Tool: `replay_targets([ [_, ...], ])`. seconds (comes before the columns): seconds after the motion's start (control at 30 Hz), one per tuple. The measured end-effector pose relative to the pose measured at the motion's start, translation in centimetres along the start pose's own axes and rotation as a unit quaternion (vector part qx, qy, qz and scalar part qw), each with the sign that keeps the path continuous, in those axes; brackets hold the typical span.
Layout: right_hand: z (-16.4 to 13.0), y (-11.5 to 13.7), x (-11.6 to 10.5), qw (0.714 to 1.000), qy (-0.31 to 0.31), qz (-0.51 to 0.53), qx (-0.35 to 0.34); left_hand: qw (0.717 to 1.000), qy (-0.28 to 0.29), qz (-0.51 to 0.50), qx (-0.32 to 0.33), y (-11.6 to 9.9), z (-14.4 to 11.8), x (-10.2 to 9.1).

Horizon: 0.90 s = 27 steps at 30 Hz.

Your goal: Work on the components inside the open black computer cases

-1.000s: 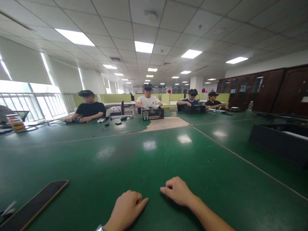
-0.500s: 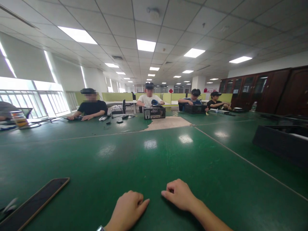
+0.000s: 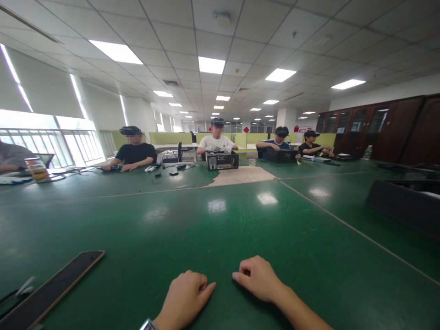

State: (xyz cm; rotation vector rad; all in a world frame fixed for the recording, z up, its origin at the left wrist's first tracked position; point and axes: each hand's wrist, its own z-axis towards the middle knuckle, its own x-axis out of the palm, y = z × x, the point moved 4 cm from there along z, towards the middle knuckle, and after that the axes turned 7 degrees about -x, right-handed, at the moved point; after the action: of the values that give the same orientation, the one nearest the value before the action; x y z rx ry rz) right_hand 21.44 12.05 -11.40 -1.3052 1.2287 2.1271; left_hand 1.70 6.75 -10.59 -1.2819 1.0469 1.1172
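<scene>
My left hand [image 3: 187, 295] rests on the green tabletop [image 3: 206, 233] near its front edge, fingers curled under and thumb pointing right. A watch [image 3: 147, 324] shows at that wrist. To its right, with a gap between the two, my right hand [image 3: 258, 278] lies loosely closed, its thumb near the bent index finger. Nothing shows in either hand. The nearest object is a long dark flat board [image 3: 57, 288] with a light edge, at the lower left. The undersides of my fingers are hidden.
Across the table, a person handles an open computer case [image 3: 223, 161]; another works at a black case [image 3: 282, 156]. A large dark case [image 3: 405, 206] stands at the right. Cables and a mouse [image 3: 150, 169] lie at the far left, near a clear container [image 3: 37, 169].
The view has shifted slightly, so most things sit a little further right. My hands keep their pose. The blue item at the middle person's hands no longer shows.
</scene>
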Motion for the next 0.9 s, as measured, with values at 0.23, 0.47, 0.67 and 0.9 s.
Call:
replay_targets([
  [0.23, -0.1, 0.0, 0.1, 1.000, 0.003, -0.007, -0.003, 1.000, -0.005, 0.001, 0.002, 0.0, 0.1, 0.1],
  [0.47, -0.4, 0.9, -0.6, 1.000, 0.011, -0.014, 0.015, 1.000, -0.003, 0.002, -0.002, 0.1, 0.1, 0.1],
  [0.67, -4.5, 2.7, -2.8, 0.983, -0.157, -0.097, -0.010, 1.000, 0.010, -0.004, -0.006, -0.2, 0.0, -0.3],
  [0.9, -11.9, 2.5, -11.9, 0.865, -0.465, -0.180, -0.051, 0.999, 0.003, -0.033, -0.019, 0.4, 0.0, -0.2],
])
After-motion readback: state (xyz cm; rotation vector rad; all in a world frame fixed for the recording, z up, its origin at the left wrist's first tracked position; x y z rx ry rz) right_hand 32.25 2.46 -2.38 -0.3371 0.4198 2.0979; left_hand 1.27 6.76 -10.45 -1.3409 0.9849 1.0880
